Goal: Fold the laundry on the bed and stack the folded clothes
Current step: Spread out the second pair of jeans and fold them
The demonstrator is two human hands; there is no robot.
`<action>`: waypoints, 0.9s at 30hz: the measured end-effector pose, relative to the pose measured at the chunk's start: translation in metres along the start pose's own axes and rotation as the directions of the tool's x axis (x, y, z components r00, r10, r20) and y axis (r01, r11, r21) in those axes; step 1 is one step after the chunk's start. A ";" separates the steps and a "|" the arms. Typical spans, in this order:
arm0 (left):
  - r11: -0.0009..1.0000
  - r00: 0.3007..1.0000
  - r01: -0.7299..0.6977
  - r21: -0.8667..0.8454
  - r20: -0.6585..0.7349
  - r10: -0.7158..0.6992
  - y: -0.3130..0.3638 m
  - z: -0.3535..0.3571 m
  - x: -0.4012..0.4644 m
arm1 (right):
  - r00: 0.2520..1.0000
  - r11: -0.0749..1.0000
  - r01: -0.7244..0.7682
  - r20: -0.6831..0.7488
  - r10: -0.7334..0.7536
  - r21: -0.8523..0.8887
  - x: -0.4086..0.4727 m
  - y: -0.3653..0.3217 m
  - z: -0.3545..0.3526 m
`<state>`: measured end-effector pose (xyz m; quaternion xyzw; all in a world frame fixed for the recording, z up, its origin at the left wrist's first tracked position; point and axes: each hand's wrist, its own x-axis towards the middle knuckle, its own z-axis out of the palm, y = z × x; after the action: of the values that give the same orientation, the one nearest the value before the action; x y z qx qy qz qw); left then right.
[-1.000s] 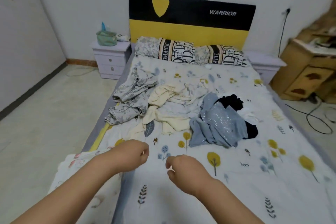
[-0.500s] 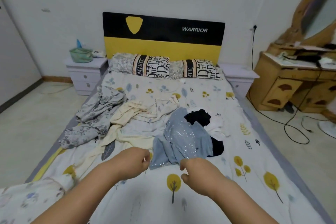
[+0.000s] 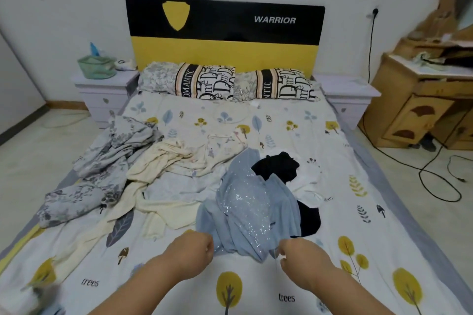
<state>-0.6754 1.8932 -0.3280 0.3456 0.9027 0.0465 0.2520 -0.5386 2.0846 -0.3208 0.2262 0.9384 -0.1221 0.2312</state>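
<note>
Both hands sit at the near hem of the blue sequined garment (image 3: 252, 215), which lies crumpled mid-bed, stretching away from the fingers toward the headboard and overlapping a black garment (image 3: 279, 167) on its right. Left hand (image 3: 190, 254), fingers curled, touches the hem's left end; right hand (image 3: 302, 259), fingers curled, touches the right end; whether either actually pinches cloth cannot be told. Both are equally near; cream clothes (image 3: 166, 161) and a grey floral piece (image 3: 102, 169) lie farther left, unfolded.
</note>
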 end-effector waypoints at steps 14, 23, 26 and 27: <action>0.986 0.993 -0.014 0.166 -0.114 0.034 -0.014 0.119 0.196 | 0.999 0.981 -0.026 -0.033 0.033 0.191 0.187 0.007 0.112; 0.984 0.994 0.011 0.179 -0.108 0.009 -0.018 0.155 0.244 | 0.962 0.950 -0.044 -0.242 0.124 0.310 0.215 0.008 0.161; 0.995 0.984 -0.033 0.095 -0.170 0.049 -0.018 0.147 0.235 | 0.948 0.938 -0.001 -0.299 0.112 0.348 0.202 0.005 0.156; 0.998 0.981 -0.051 0.041 -0.186 0.057 -0.017 0.142 0.230 | 0.947 0.931 0.018 -0.306 0.101 0.364 0.196 0.006 0.153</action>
<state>-0.7622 2.0159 -0.5533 0.3684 0.9134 0.0695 0.1584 -0.6331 2.1108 -0.5496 0.3017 0.9196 -0.2495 0.0331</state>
